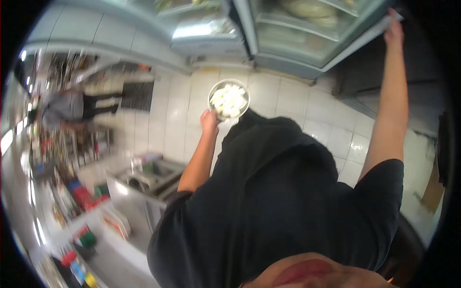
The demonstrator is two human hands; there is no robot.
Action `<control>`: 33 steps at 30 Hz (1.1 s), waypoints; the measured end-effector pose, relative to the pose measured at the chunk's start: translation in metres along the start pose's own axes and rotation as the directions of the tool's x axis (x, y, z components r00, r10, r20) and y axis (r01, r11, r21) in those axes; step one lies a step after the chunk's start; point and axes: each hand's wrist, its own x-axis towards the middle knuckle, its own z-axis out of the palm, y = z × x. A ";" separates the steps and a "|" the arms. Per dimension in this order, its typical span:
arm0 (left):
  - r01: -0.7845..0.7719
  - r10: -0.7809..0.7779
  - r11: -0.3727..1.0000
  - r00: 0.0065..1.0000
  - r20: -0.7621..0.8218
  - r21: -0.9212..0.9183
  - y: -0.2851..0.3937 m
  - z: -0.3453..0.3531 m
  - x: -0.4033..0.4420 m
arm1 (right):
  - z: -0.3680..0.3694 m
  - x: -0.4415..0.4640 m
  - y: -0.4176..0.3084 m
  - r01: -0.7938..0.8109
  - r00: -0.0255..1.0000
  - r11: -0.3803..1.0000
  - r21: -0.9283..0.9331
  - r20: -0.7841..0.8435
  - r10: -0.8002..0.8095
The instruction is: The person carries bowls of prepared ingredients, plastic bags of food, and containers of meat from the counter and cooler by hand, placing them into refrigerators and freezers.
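Note:
My left hand (210,120) grips the near rim of a round metal bowl (210,100), which holds white chunks (229,100) of food. The bowl is level, in front of my body and above the tiled floor. My right arm stretches far out to the upper right, where my right hand (394,33) is closed at the outer edge of a glass fridge door (297,43). The fingers of that hand are small and blurred. Behind the glass, shelves carry wrapped items that I cannot make out.
Another glass-fronted fridge section (204,29) stands to the left. A person (67,109) in a grey top is at the far left near shelving, beside a dark floor mat (137,96). A steel counter (134,206) with a sink lies at the lower left.

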 end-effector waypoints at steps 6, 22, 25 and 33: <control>0.010 -0.033 0.984 0.991 -0.131 -0.176 -0.030 -0.017 -0.066 | -0.015 -0.010 0.022 0.050 0.995 0.957 0.284 0.066 -0.071; 0.033 -0.058 0.977 0.992 -0.112 -0.210 -0.093 -0.028 -0.113 | -0.043 -0.293 0.008 0.392 0.920 0.882 -0.260 0.095 -0.381; 0.047 -0.063 0.986 0.993 -0.096 -0.162 -0.089 -0.034 -0.111 | -0.013 -0.367 -0.015 0.469 0.883 0.854 -0.226 0.125 -0.452; 0.041 -0.054 0.984 0.996 -0.068 -0.174 -0.095 -0.082 -0.108 | 0.056 -0.483 -0.001 0.529 0.765 0.846 -0.062 0.467 -0.444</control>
